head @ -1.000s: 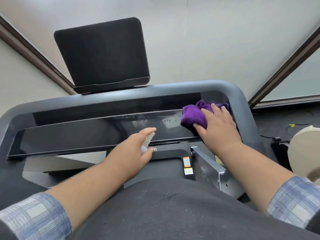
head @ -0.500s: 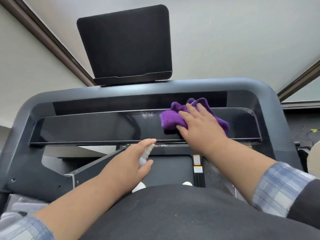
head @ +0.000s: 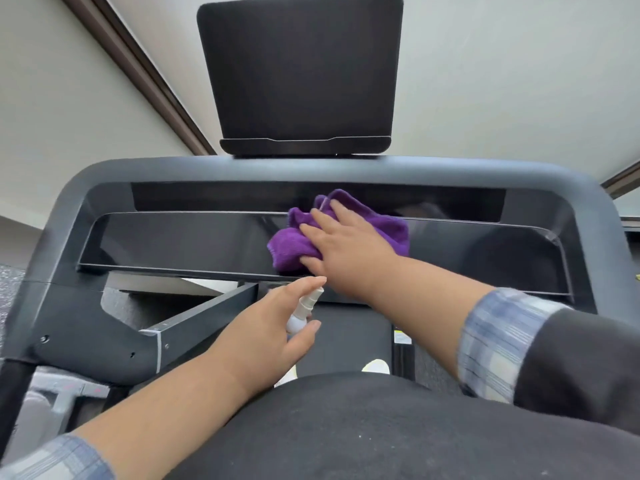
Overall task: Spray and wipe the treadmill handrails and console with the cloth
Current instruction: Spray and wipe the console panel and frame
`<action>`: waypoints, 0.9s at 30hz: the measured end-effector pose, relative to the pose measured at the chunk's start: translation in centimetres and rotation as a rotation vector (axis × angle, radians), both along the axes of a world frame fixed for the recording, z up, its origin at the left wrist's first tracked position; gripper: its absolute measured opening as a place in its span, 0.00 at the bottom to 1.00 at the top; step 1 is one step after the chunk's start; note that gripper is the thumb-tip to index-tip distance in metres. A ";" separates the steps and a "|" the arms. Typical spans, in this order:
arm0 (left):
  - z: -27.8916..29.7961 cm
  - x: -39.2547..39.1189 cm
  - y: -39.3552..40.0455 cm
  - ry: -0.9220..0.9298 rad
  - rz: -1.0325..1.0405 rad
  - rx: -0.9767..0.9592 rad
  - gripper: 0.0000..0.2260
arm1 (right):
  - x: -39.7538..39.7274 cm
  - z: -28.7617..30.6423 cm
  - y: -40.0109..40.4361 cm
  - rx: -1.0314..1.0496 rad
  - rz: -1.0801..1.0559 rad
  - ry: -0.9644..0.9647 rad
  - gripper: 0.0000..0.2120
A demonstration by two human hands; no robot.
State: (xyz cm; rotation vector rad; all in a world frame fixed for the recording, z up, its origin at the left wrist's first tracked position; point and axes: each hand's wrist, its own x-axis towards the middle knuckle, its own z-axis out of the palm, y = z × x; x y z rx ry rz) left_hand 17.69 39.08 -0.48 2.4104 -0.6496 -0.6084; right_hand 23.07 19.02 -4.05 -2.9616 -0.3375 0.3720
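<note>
Pressing purple cloth point(head: 346, 233) onto glossy console panel point(head: 173, 240) with flat, straight-fingered right hand point(head: 349, 251), left hand point(head: 266, 334) is gripping white spray bottle point(head: 303, 311), fingers curled around it.

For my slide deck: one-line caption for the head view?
Right hand presses purple cloth on the treadmill console; left hand holds a spray bottle.

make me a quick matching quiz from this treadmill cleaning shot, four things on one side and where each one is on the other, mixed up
Things:
1. purple cloth
2. spray bottle
3. tablet holder
4. console panel

Places:
a. held in the left hand
b. standing above the top rail
c. under the right hand
d. glossy black strip below the top rail

Pairs: 1-c, 2-a, 3-b, 4-d
</note>
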 end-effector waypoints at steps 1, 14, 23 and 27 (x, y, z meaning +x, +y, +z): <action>0.0 0.0 -0.1 0.003 -0.014 -0.009 0.25 | 0.6 -0.2 0.6 -0.013 0.013 0.010 0.33; -0.2 1.5 0.8 0.023 -0.078 -0.099 0.24 | -4.5 0.8 -4.8 0.023 -0.216 -0.132 0.26; 0.4 0.8 0.1 -0.024 -0.128 -0.119 0.23 | 2.9 -0.3 4.8 0.048 0.072 -0.066 0.28; 0.8 0.8 -2.1 -0.016 -0.133 -0.112 0.23 | -2.0 -0.4 -2.2 0.124 -0.114 -0.088 0.25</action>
